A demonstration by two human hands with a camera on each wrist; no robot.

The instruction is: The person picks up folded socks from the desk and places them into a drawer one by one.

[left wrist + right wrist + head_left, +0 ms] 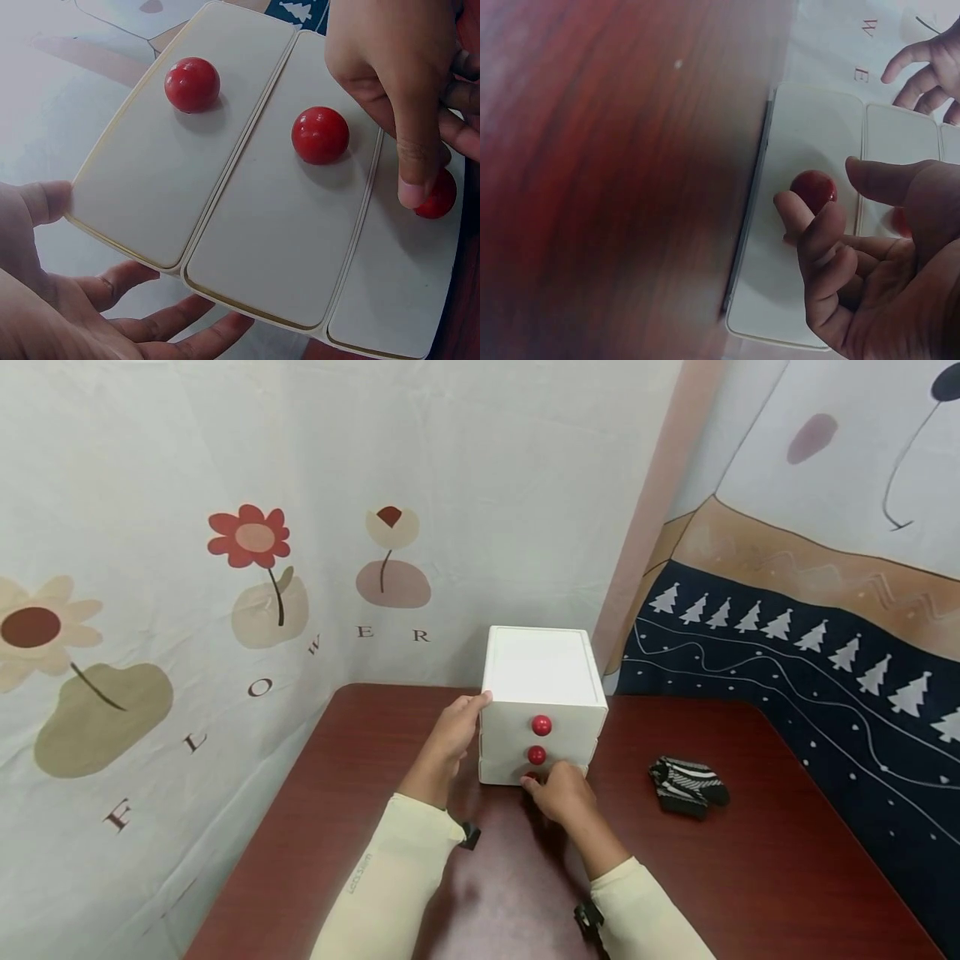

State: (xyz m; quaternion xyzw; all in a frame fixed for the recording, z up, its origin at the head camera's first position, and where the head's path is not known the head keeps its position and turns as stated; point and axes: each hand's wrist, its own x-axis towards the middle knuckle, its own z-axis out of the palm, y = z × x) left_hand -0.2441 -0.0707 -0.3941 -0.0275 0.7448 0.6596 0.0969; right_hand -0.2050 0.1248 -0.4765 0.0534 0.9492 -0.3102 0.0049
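A small white drawer cabinet (pixel 545 667) with three drawers, each with a round red knob, stands on the table. My left hand (pixel 454 727) is at its left side, thumb at the upper front edge and fingers spread, fairly straight, along the side wall. At the front, my right hand (pixel 564 792) is at the bottom drawer's knob (pixel 814 190), with fingers curled by it and the thumb on the other side. Above it are the middle knob (pixel 320 136) and the top knob (pixel 193 85). All three drawers appear closed.
A folded black-and-white patterned knit item (pixel 686 785) lies to the right on the dark red wooden table (pixel 757 860). A white flower-print cloth (pixel 480 485) hangs behind and to the left, and a dark tree-print cloth (pixel 795 685) to the right.
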